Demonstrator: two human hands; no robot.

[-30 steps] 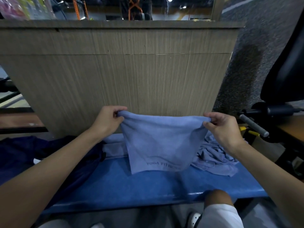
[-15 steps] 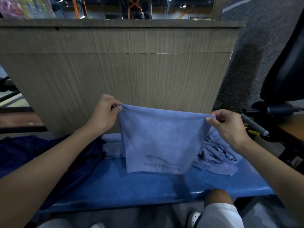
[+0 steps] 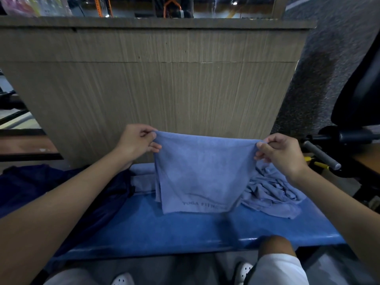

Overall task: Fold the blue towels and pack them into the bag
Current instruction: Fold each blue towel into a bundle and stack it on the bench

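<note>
A light blue towel [image 3: 202, 171] printed with dark lettering hangs doubled over the blue bench [image 3: 185, 231]. My left hand [image 3: 136, 140] pinches its upper left corner and my right hand [image 3: 279, 152] pinches its upper right corner, the top edge stretched between them. Its lower edge hangs close to the bench top. A crumpled heap of more light blue towels [image 3: 271, 192] lies on the bench at the right, behind the held towel. A dark navy bag [image 3: 37, 188] slumps on the bench at the left, partly hidden by my left forearm.
A tall wood-grain panel [image 3: 164, 89] stands right behind the bench. A black chair and a grey-handled frame [image 3: 320, 155] crowd the right side. A light blue folded piece [image 3: 141, 177] lies at the back of the bench beside the bag. My knees and white shoes show below the bench edge.
Both hands rose a little and moved apart, stretching the towel's top edge straighter. The printed lettering at its bottom came more into view.
</note>
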